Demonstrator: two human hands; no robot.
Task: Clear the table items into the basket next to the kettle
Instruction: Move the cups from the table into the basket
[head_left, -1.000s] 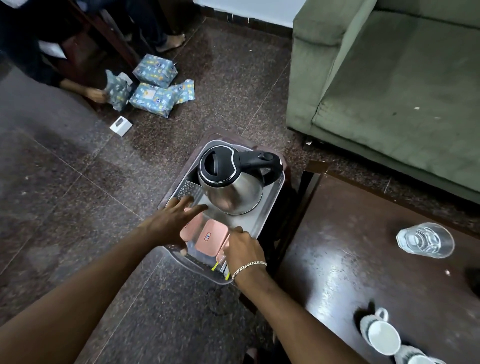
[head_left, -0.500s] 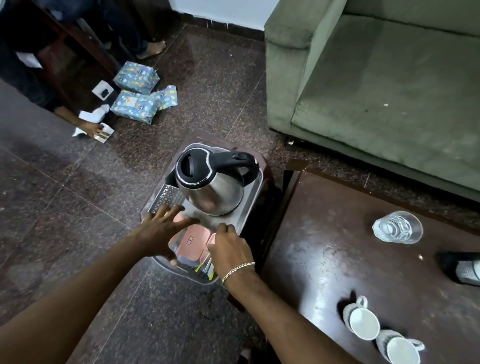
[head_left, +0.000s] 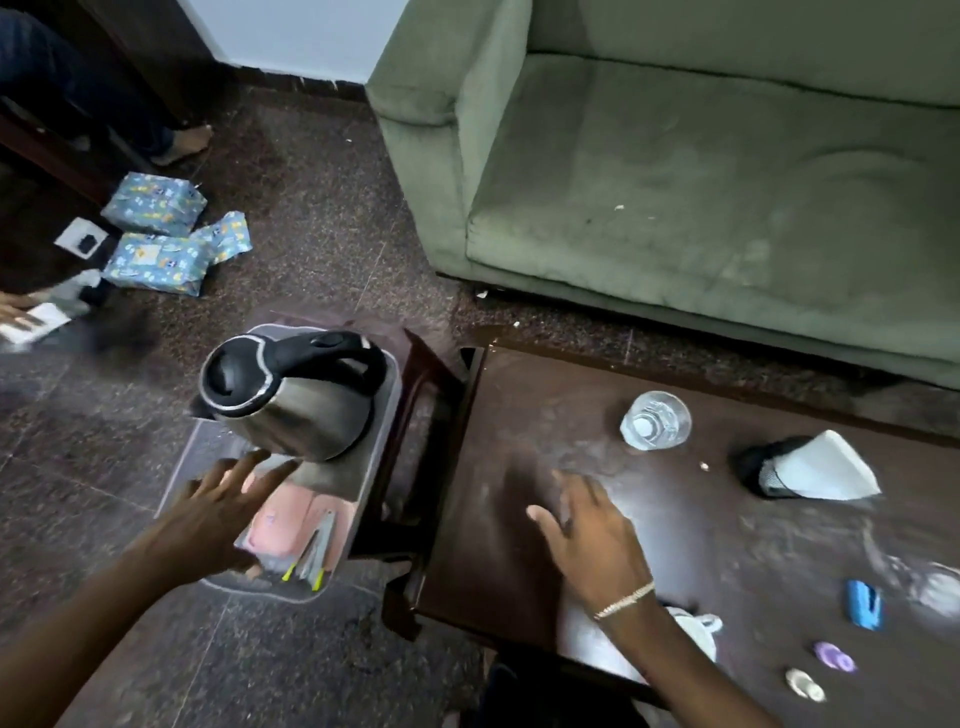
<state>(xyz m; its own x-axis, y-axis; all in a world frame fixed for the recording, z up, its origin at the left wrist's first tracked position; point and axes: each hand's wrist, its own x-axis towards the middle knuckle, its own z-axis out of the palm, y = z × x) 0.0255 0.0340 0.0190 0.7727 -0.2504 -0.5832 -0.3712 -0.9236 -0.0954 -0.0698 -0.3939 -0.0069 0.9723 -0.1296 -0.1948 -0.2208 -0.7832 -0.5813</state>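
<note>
A steel kettle (head_left: 291, 400) with a black lid stands on a small stand, in a clear plastic basket (head_left: 387, 415). Pink boxes (head_left: 283, 525) and sachets lie in the basket's near end. My left hand (head_left: 223, 504) hovers open over that end, fingers spread. My right hand (head_left: 587, 530) is open above the dark wooden table (head_left: 701, 530), holding nothing. On the table are a clear glass (head_left: 655, 421), a black-and-white object (head_left: 810, 467), a blue item (head_left: 865, 605), a purple piece (head_left: 834, 657), a small white piece (head_left: 805, 683) and a white cup (head_left: 693, 626) partly hidden by my wrist.
A green sofa (head_left: 701, 182) runs behind the table. Blue wrapped packages (head_left: 156, 234) lie on the dark floor at the left, where another person's hand (head_left: 15, 317) and foot (head_left: 189, 143) show. A gap separates the kettle stand from the table.
My right hand left the basket and swung right over the table. My left hand lifted slightly off the pink boxes. The view panned right, showing more table items.
</note>
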